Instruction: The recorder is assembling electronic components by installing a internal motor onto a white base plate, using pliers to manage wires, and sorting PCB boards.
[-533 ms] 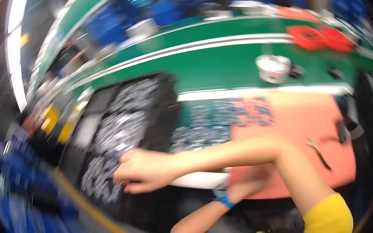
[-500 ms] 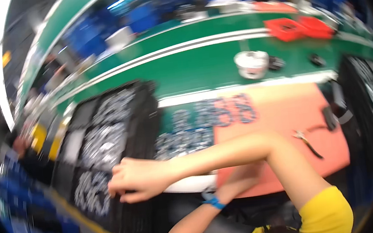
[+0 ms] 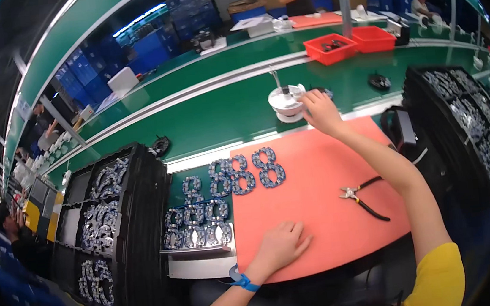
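Observation:
My right hand (image 3: 323, 113) reaches across to the green bench. Its fingers are curled at the right rim of a white round device (image 3: 286, 110) with a short post on top. Part of a dark ring-shaped part (image 3: 324, 92) shows behind that hand. My left hand (image 3: 280, 246), below a blue wristband (image 3: 245, 282), rests palm down on the orange mat (image 3: 318, 223) with its fingers loosely spread, holding nothing. Figure-eight circuit boards (image 3: 269, 168) lie along the mat's far left edge, and several more boards (image 3: 194, 224) are grouped left of it.
Cutting pliers (image 3: 354, 195) with black handles lie on the mat's right. Stacked black trays (image 3: 127, 225) of boards stand left, and more trays (image 3: 453, 113) stand right. Two red bins (image 3: 330, 55) sit on the far ledge. Another dark ring-shaped part (image 3: 379, 81) lies on the bench.
My right arm has swung from the left trays across to the white device. My left hand now shows on the mat, out from under the right arm. The view has turned and sharpened.

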{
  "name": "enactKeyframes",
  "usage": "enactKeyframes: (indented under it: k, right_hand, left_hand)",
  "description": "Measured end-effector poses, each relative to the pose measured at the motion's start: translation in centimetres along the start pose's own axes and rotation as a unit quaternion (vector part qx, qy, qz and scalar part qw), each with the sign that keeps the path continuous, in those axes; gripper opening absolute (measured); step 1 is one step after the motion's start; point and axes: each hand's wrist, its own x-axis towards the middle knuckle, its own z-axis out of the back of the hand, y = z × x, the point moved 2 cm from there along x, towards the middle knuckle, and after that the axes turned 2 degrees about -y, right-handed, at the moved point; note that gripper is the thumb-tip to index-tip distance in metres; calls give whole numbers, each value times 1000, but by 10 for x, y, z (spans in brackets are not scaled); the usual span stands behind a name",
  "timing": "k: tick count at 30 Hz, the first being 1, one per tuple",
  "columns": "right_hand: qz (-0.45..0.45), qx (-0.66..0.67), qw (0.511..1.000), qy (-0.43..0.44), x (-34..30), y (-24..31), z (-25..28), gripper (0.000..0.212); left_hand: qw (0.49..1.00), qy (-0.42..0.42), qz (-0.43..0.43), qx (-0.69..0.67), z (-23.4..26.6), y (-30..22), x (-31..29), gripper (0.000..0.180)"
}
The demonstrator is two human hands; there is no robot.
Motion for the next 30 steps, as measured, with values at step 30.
enactKeyframes:
  k: [30]
  right_hand:
    - [165,154,963,147,-103,187,162,33]
  left_hand:
    - [756,-188,275,-564,-22,-19,-21,73]
